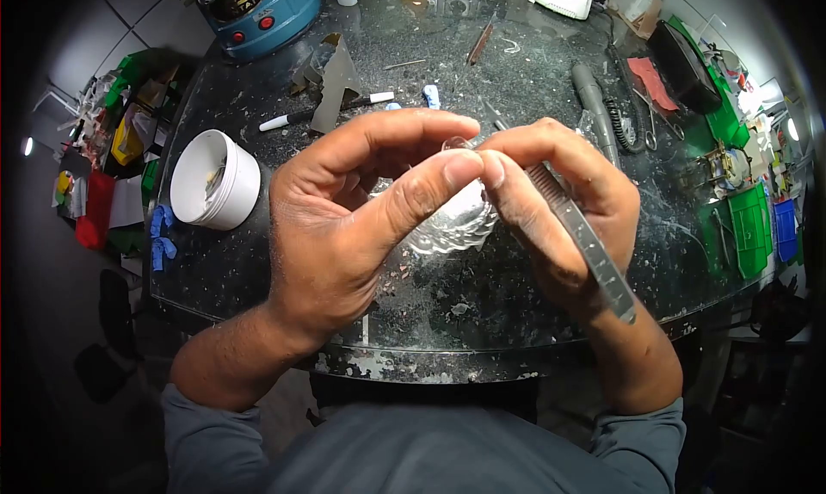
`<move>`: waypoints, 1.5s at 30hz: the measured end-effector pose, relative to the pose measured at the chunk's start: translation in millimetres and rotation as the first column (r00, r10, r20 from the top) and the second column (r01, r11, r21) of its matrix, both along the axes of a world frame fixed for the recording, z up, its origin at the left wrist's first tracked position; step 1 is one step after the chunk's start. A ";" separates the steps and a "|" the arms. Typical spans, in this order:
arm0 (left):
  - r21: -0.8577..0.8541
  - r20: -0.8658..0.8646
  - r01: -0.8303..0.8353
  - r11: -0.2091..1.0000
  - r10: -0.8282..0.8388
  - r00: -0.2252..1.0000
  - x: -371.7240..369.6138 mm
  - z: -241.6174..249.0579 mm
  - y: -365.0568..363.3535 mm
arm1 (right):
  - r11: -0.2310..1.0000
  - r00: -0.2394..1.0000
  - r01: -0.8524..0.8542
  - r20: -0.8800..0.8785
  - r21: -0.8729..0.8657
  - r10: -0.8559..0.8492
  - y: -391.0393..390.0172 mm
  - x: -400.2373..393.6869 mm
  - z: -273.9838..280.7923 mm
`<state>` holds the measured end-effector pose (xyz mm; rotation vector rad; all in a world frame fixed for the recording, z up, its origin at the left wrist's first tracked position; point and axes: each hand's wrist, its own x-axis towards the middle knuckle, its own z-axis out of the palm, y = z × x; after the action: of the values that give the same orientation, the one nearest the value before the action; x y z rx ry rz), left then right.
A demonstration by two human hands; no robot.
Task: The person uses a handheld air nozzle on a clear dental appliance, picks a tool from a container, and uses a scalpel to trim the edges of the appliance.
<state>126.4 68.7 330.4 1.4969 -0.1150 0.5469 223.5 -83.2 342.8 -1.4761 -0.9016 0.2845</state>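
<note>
Both forearms in grey sleeves (430, 451) come up from the bottom edge, and the two hands meet over the middle of the dark worktable (482, 81). Left hand (344, 227) has thumb and forefinger closed on a small clear plastic piece (452, 223) — it is pinched at the top, while most of it hangs below the fingertips. Right hand (559, 210) touches the same piece with its thumb tip, and its fingers are curled around a thin metal file (585, 240), which runs slanted down toward the wrist. Just left of the hands stands a white round tub (215, 180), open on top. Behind the hands lie a marker pen (327, 111) and a folded grey sheet (335, 81). Farther back is a blue machine (258, 12) — near the table's far edge. At the right side a grey handpiece (594, 107) rests beside scissors (650, 124), and green bins (748, 227) stand past the table edge.
</note>
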 end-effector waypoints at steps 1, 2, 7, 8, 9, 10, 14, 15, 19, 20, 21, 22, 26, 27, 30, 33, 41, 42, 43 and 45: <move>-0.060 -0.013 -0.005 0.998 0.005 1.000 -0.9 1.0 -0.5 | 0.999 0.995 0.027 0.094 0.022 -0.029 0.8 0.4 -2.4; -0.119 -0.026 -0.011 0.993 0.008 1.000 -1.3 1.8 -0.2 | 0.998 0.980 0.053 0.187 0.047 -0.060 1.7 0.6 -3.6; -0.212 0.075 -0.004 0.977 0.020 0.997 0.2 0.1 5.9 | 0.998 0.992 -0.061 0.110 0.022 0.058 0.8 5.8 -3.3; -0.249 0.061 0.009 0.968 0.007 0.998 0.9 0.1 5.8 | 0.998 0.992 -0.061 0.111 0.021 0.059 0.1 4.6 -0.1; -0.287 0.047 0.020 0.958 -0.007 0.999 1.6 0.1 5.6 | 0.999 0.999 -0.052 -0.004 0.006 0.052 -0.5 3.3 3.3; -0.324 0.035 0.031 0.946 -0.021 0.999 2.0 0.4 5.5 | 0.999 0.992 -0.044 -0.119 -0.009 0.043 -0.6 2.7 5.7; -0.350 0.037 0.045 0.936 -0.034 0.999 2.0 3.3 4.4 | 0.996 0.974 -0.054 -0.214 0.068 0.067 0.7 5.2 0.9; -0.340 0.025 0.043 0.940 -0.037 0.999 1.5 3.9 5.0 | 0.996 0.973 -0.065 -0.217 0.069 0.078 -0.2 5.4 1.3; -0.328 0.005 0.036 0.944 -0.037 0.999 0.7 2.8 6.2 | 0.999 0.958 -0.037 -0.285 0.022 0.041 0.1 4.5 6.2; -0.328 0.005 0.037 0.944 -0.038 0.999 0.7 2.9 6.2 | 0.999 0.958 -0.036 -0.285 0.021 0.040 0.0 4.8 6.1; -0.342 0.007 0.047 0.938 -0.047 0.999 0.6 3.2 6.2 | 0.999 0.961 -0.029 -0.276 0.027 0.035 0.1 5.1 5.8; -0.356 0.010 0.056 0.933 -0.056 0.998 0.4 3.5 6.2 | 0.999 0.963 -0.022 -0.267 0.032 0.030 0.4 5.4 5.4; -0.303 -0.008 0.034 0.952 -0.038 0.999 0.3 5.9 3.8 | 0.996 0.958 -0.021 -0.282 0.082 0.043 1.9 7.3 2.0; -0.279 0.002 0.021 0.960 -0.021 1.000 0.6 6.0 2.4 | 0.997 0.960 -0.043 -0.274 0.070 0.060 1.1 8.4 1.6; -0.222 0.022 -0.001 0.975 0.006 1.000 0.7 5.3 1.5 | 0.995 0.953 -0.074 -0.290 0.067 0.090 0.0 6.0 3.7; -0.140 0.028 -0.053 0.989 0.058 0.998 0.3 3.1 2.3 | 0.993 0.945 -0.092 -0.308 0.067 0.108 0.3 3.7 5.2; -0.056 0.089 -0.115 0.992 0.120 0.989 3.1 -1.2 5.3 | 0.995 0.914 -0.087 -0.393 0.052 0.101 1.5 4.6 5.0; -0.048 0.093 -0.112 0.993 0.116 0.989 2.8 -1.0 4.7 | 0.993 0.905 -0.095 -0.409 0.066 0.114 1.7 5.9 4.0; -0.041 0.096 -0.108 0.993 0.111 0.989 2.7 -0.9 4.1 | 0.992 0.896 -0.102 -0.425 0.080 0.127 1.5 6.7 3.4; -0.016 0.088 -0.116 0.993 0.117 0.989 2.7 -0.7 3.7 | 0.991 0.883 -0.099 -0.451 0.092 0.130 1.9 6.2 3.4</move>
<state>129.1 72.4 329.7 1.4753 -0.0946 0.7073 229.7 -81.3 346.2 -1.2208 -0.6075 0.6557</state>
